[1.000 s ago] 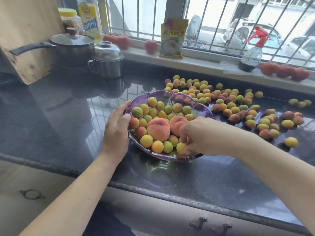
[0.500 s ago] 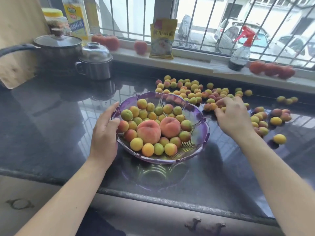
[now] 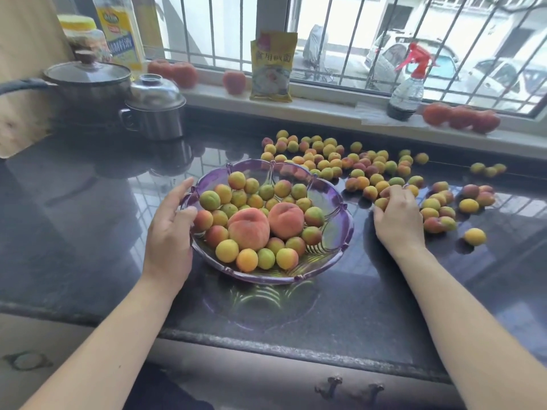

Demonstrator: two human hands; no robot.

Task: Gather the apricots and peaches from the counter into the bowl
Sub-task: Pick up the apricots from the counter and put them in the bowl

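Purple bowl (image 3: 340,232) holds apricots (image 3: 236,199) and two peaches (image 3: 248,227).

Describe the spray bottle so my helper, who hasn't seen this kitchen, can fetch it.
Look along the windowsill behind the dark counter, to its right part. The spray bottle stands upright there, just left of a row of tomatoes. It alone has a red trigger head, a clear body and a dark base.
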